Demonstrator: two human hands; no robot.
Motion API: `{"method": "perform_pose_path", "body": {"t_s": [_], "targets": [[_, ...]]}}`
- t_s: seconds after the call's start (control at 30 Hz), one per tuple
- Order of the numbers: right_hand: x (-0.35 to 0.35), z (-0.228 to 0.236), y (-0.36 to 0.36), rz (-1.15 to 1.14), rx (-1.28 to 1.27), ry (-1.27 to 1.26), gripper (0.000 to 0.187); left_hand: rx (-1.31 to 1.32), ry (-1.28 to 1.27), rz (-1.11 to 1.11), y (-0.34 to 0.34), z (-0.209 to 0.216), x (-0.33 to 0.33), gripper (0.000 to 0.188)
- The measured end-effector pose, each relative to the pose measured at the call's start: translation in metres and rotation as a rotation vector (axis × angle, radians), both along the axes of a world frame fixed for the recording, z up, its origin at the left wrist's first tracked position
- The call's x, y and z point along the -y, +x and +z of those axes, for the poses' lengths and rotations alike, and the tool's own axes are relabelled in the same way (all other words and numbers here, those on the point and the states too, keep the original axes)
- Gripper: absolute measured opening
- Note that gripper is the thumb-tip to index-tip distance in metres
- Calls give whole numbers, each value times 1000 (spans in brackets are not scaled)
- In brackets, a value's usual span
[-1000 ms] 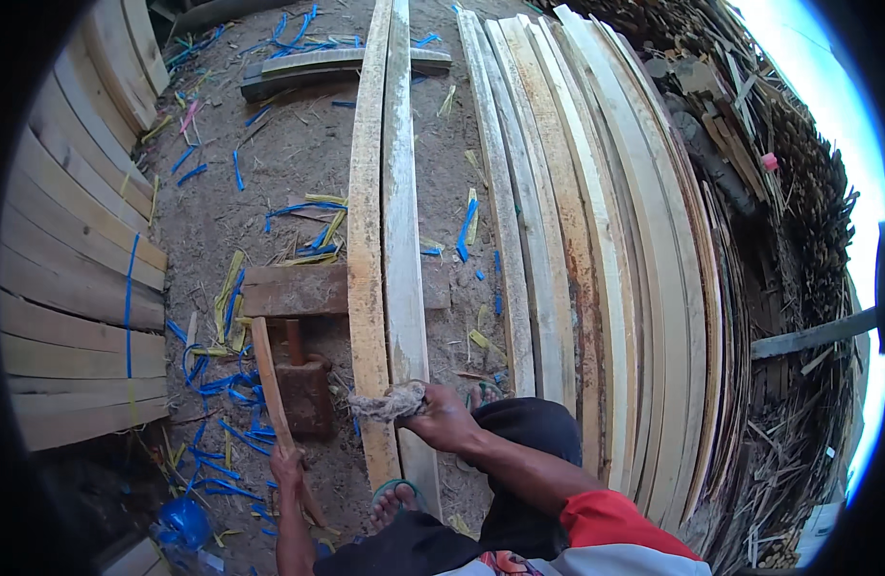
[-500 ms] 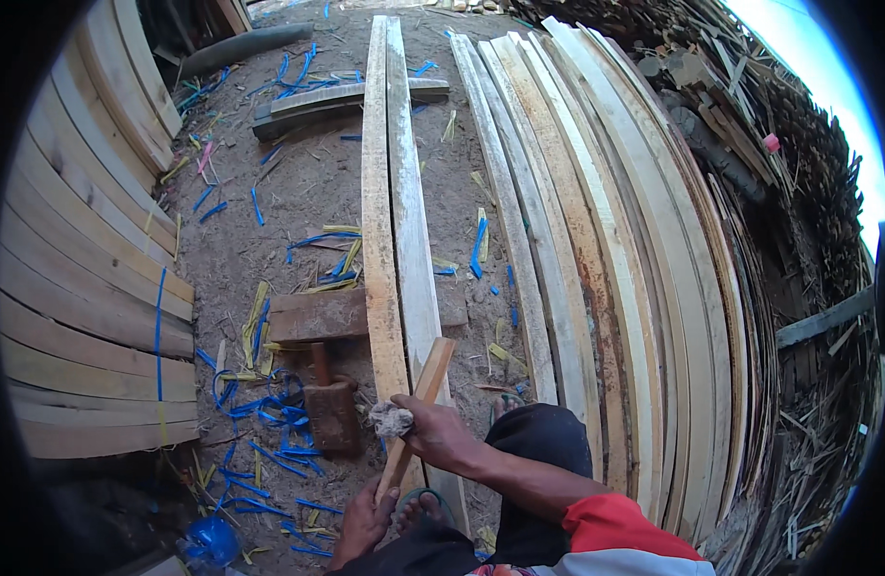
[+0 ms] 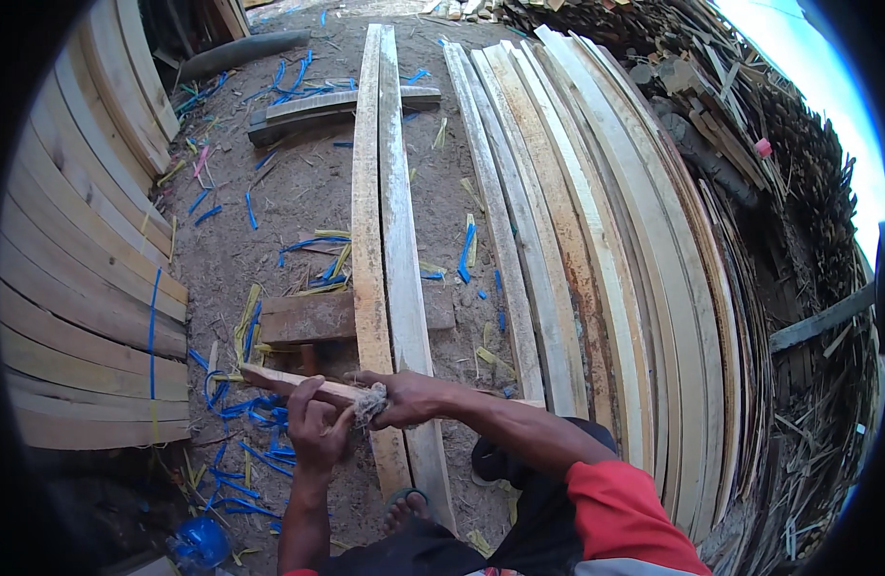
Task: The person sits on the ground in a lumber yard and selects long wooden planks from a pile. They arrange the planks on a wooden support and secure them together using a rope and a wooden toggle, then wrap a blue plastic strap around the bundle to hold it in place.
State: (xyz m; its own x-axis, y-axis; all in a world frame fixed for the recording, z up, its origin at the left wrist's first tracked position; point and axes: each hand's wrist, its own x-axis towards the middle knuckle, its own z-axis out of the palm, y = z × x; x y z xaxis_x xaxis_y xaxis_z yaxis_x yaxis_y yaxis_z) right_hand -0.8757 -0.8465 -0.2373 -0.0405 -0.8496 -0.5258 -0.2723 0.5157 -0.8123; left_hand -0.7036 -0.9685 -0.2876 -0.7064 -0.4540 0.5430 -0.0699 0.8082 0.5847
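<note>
A short, narrow wooden stick (image 3: 277, 377) lies crosswise over two long boards (image 3: 368, 240), its left end out past them. My left hand (image 3: 318, 422) is closed round the stick left of the boards, thumb on top. Over the boards, my right hand (image 3: 409, 398) is closed with a fuzzy grey wad (image 3: 370, 404), perhaps a rag or fibre, pressed against the stick. The wad sits between both hands. My right fingers are partly hidden, and part of the stick is covered by that hand.
The long boards rest on wooden cross blocks (image 3: 303, 319). Planks lie side by side at right (image 3: 567, 250), and stacked planks (image 3: 97, 317) stand at left. Blue and yellow strap scraps (image 3: 466, 252) litter the dirt. A heap of wood offcuts (image 3: 711, 106) rises at far right.
The stick has swung from nearly lengthwise to crosswise over the boards. My left hand has risen from the lower edge; my right hand and the grey wad have shifted slightly left.
</note>
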Motion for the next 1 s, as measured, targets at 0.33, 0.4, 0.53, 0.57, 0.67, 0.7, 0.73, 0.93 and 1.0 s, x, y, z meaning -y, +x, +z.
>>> {"method": "perform_pose_path", "body": {"t_s": [0.33,0.4,0.53,0.57,0.67,0.7,0.73,0.93,1.0], "targets": [[-28,15,9,-121,-440,62,70,541,1542,-201,26,-23,-48,47],[-36,27,-32,59,-1069,-407,54,773,1185,-246,25,-16,-27,42],[-63,0,-67,402,-743,217,39,704,383,-253,18,-31,13,55],[-69,1,-54,399,-648,247,38,568,568,-128,18,-39,13,59],[-105,-45,30,-140,-372,205,41,150,1116,231,15,-66,-15,73],[-101,-59,68,-260,-288,271,47,-2,1277,361,11,-69,-23,78],[-97,-71,110,-309,-230,302,53,-153,1863,96,0,-43,-53,84],[-77,-69,76,20,-649,-471,76,340,1237,-51,6,-55,-36,35],[-44,6,5,56,-1139,-521,60,361,894,-305,16,-73,-6,32]]}}
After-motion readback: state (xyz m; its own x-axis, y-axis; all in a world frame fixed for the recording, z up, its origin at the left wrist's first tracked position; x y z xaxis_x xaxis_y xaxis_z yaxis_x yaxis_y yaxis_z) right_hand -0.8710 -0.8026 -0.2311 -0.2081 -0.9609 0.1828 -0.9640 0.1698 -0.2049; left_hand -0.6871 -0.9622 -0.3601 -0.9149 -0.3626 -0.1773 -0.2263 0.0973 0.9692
